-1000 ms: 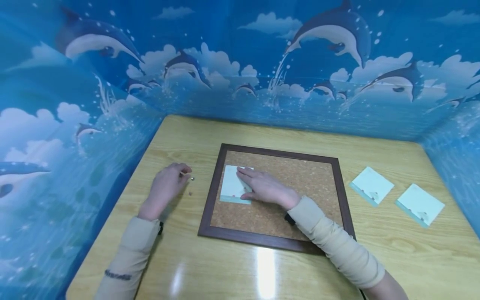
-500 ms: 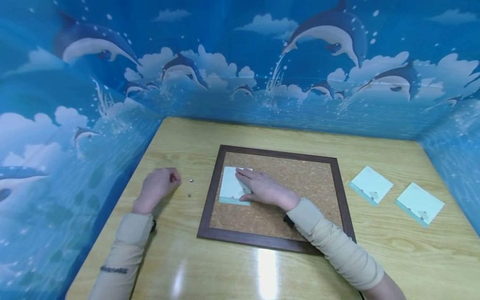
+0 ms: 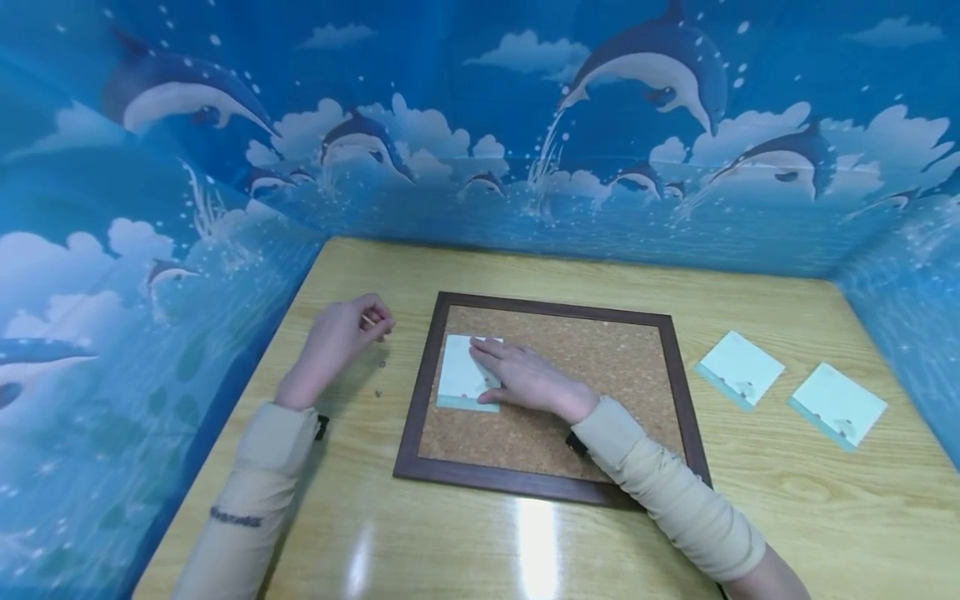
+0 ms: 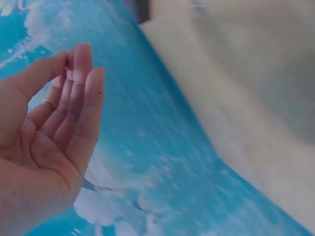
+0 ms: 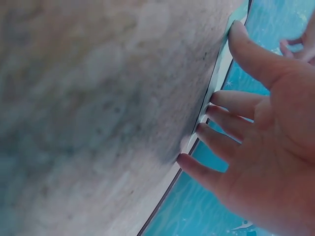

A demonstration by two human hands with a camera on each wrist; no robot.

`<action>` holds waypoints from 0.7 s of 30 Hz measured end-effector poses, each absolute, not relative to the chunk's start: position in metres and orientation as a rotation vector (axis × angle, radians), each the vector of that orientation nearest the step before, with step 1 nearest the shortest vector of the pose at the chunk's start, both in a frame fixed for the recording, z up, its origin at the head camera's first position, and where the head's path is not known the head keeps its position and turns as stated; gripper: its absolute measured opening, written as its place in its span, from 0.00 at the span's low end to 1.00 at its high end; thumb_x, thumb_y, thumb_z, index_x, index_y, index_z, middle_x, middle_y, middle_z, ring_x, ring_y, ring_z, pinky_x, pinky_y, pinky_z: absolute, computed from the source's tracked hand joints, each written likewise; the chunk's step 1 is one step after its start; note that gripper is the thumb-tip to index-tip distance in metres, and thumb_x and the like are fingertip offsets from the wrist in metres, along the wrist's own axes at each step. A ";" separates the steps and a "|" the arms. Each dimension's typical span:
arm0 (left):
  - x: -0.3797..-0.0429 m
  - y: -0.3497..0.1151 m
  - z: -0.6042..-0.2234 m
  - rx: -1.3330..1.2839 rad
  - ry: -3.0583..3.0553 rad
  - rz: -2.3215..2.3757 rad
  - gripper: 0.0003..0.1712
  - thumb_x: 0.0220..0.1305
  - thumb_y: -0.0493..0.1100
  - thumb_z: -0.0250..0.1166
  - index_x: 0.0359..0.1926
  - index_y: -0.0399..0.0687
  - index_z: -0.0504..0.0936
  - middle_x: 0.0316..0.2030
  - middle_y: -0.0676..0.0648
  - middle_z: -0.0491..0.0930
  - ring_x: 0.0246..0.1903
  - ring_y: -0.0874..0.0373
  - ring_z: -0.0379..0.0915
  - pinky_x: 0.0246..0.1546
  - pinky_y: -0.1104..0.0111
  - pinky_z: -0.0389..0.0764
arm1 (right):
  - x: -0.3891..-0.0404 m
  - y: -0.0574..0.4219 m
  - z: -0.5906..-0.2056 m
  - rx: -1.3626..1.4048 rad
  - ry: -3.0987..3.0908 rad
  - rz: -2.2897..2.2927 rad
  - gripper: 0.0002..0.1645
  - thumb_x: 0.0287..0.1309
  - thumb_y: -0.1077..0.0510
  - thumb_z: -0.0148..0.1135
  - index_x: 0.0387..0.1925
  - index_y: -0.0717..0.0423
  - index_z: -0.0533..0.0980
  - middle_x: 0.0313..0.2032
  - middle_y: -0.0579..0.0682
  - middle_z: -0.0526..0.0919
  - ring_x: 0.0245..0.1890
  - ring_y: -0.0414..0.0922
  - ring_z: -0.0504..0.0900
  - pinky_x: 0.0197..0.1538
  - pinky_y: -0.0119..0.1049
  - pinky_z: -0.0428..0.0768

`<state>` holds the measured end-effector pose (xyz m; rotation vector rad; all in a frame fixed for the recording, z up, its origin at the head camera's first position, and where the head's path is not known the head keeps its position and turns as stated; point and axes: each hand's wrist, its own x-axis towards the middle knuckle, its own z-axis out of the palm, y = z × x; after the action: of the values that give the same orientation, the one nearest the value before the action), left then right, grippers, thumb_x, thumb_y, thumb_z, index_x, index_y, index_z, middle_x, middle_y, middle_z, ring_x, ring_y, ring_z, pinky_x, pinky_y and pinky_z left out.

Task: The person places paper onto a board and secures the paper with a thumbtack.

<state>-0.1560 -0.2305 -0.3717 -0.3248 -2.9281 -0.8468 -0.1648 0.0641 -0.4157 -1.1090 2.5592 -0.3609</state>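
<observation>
My right hand point(image 3: 525, 379) lies with straight fingers over a pale green paper note point(image 3: 453, 367) on the cork board point(image 3: 600, 367). In the right wrist view, its fingertips point(image 5: 214, 96) press along the note's edge. My left hand point(image 3: 337, 333) is above the table, left of the board. In the left wrist view, its thumb meets a fingertip in a pinch, and a thin bright line shows at the fingers, like a tack mostly hidden there. Two tiny shiny tacks, the upper tack point(image 3: 382, 363) and the lower tack point(image 3: 377, 393), lie just below that hand.
A dark wooden frame point(image 3: 495, 477) borders the cork. Two more pale green notes, a nearer-board note point(image 3: 740, 367) and a far-right note point(image 3: 836, 404), lie on the wooden table point(image 3: 450, 542) right of the board. Blue dolphin-print curtains point(image 3: 450, 200) surround the table's back and sides.
My left hand has drawn back to the left, then moved forward and right again, above the two tacks. My right hand has stayed on the note.
</observation>
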 end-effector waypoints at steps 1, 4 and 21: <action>-0.159 -0.224 -0.367 -0.352 -2.918 -0.853 0.06 0.73 0.41 0.64 0.41 0.42 0.82 0.36 0.42 0.87 0.34 0.49 0.85 0.37 0.55 0.84 | -0.164 0.064 -0.415 -1.109 2.561 -0.370 0.51 0.65 0.41 0.63 0.78 0.58 0.52 0.79 0.55 0.49 0.79 0.55 0.50 0.77 0.56 0.54; -0.169 -0.205 -0.359 -0.416 -2.901 -0.868 0.07 0.71 0.41 0.65 0.41 0.41 0.83 0.36 0.42 0.87 0.36 0.49 0.86 0.39 0.55 0.85 | -0.163 0.065 -0.416 -1.129 2.575 -0.392 0.51 0.64 0.42 0.64 0.77 0.61 0.55 0.78 0.57 0.52 0.78 0.56 0.52 0.77 0.55 0.55; -0.210 -0.141 -0.401 -0.534 -2.961 -1.213 0.06 0.64 0.40 0.71 0.37 0.40 0.90 0.32 0.45 0.89 0.30 0.56 0.87 0.34 0.68 0.87 | -0.161 0.065 -0.417 -1.173 2.642 -0.386 0.48 0.63 0.42 0.66 0.74 0.63 0.62 0.76 0.63 0.58 0.74 0.59 0.61 0.72 0.55 0.67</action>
<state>-0.2099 -0.1409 -0.4006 -0.5336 -2.9615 -1.2127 -0.1608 0.0648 -0.4167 -1.1726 2.6421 -0.3856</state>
